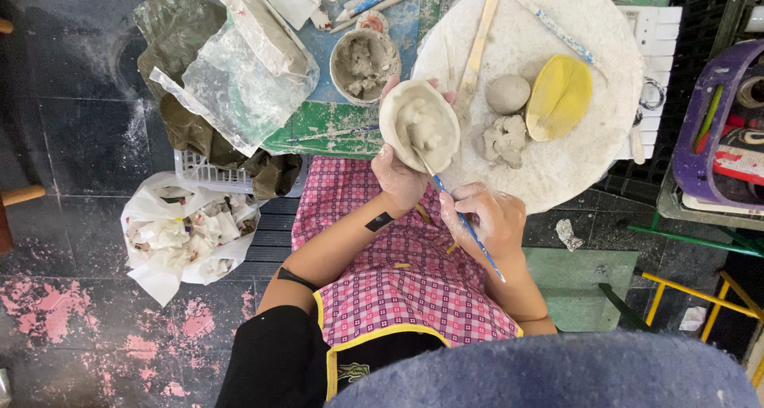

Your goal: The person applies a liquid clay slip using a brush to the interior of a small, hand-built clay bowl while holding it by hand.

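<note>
Clay bowl (419,124) sits cupped in my left hand (400,177), fingers closed around its underside, held up over my lap at the near edge of the round white board (557,169). My right hand (487,217) pinches a blue brush (465,225), its tip reaching into the wet clay inside the bowl. On the board lie a clay ball (508,93), a rough clay lump (503,140), a yellow sponge (559,96) and a wooden stick (477,46). A tub of slip (364,64) stands just beyond the bowl. My checked pink apron (398,281) covers my knees.
</note>
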